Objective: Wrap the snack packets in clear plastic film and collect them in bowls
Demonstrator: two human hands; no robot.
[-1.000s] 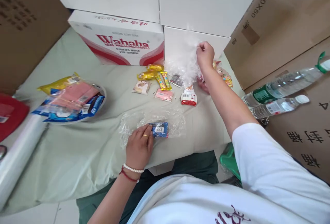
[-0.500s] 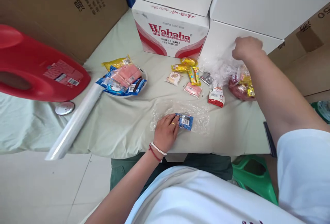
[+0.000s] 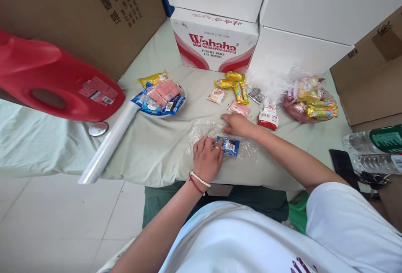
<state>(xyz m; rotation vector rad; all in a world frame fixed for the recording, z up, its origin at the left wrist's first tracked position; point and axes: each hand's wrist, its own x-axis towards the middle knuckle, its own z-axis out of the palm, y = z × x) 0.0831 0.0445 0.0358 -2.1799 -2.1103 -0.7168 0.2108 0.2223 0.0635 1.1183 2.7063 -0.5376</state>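
A small blue snack packet (image 3: 231,146) lies on a crumpled sheet of clear plastic (image 3: 248,150) near the table's front edge. My left hand (image 3: 207,159), with a ring and bracelets, presses its thumb and fingers on the packet's left end. Just beyond the packet, my right hand (image 3: 239,124) hovers over or touches the sheet's far edge, fingertips apart and nothing visible in them. Past it lie a pink packet (image 3: 238,108), a white packet (image 3: 217,95) and several yellow-wrapped snacks (image 3: 224,83). A red-and-white packet (image 3: 268,118) sits to the right.
At left, a bowl (image 3: 184,93) holds several packets, beside a clear plastic roll (image 3: 108,145) and a red jug (image 3: 72,80). A white-and-red carton (image 3: 216,49) stands behind. Crumpled film (image 3: 271,80), a snack-filled bowl (image 3: 292,112) and bottles (image 3: 373,162) are at right.
My right hand has come from the crumpled film at the back right down to the plastic sheet in front of me. My left hand stays on the blue packet. The view has shifted slightly.
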